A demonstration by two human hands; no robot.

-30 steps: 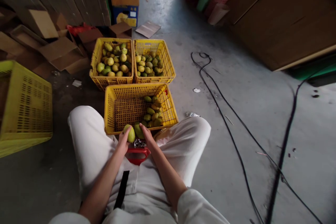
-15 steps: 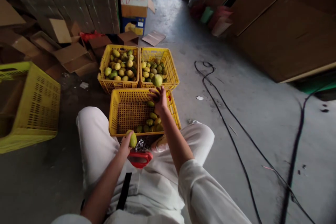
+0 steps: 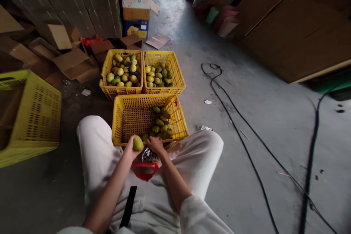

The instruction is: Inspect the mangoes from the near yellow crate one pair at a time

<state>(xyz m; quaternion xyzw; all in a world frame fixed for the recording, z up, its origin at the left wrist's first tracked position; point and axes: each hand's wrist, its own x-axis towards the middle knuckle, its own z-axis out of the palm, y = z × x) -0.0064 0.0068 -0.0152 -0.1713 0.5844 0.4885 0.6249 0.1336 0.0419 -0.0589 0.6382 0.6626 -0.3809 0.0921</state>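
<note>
I sit with white-trousered knees either side of a yellow crate (image 3: 120, 117) that holds some green-yellow fruits (image 3: 161, 124) in its right part. My left hand (image 3: 128, 150) grips one green fruit (image 3: 138, 143) at the crate's near rim. My right hand (image 3: 155, 144) rests curled at the same rim beside it, and what its fingers hold is hidden. Under both hands lie a crumpled bit of foil (image 3: 148, 154) and a red plastic object (image 3: 145, 170). Two more yellow crates of fruit stand behind, the left crate (image 3: 105, 80) and the right crate (image 3: 177, 73).
A big yellow crate (image 3: 30, 117) lies tipped at the left. Flattened cardboard boxes (image 3: 71, 62) pile up behind it. Black cables (image 3: 233, 109) snake over the concrete floor at the right. Brown boards (image 3: 296, 25) lean at the far right.
My right hand, stretched out half a second ago with a fruit over the far right crate, has come back to the near rim without it. The left hand still holds its fruit.
</note>
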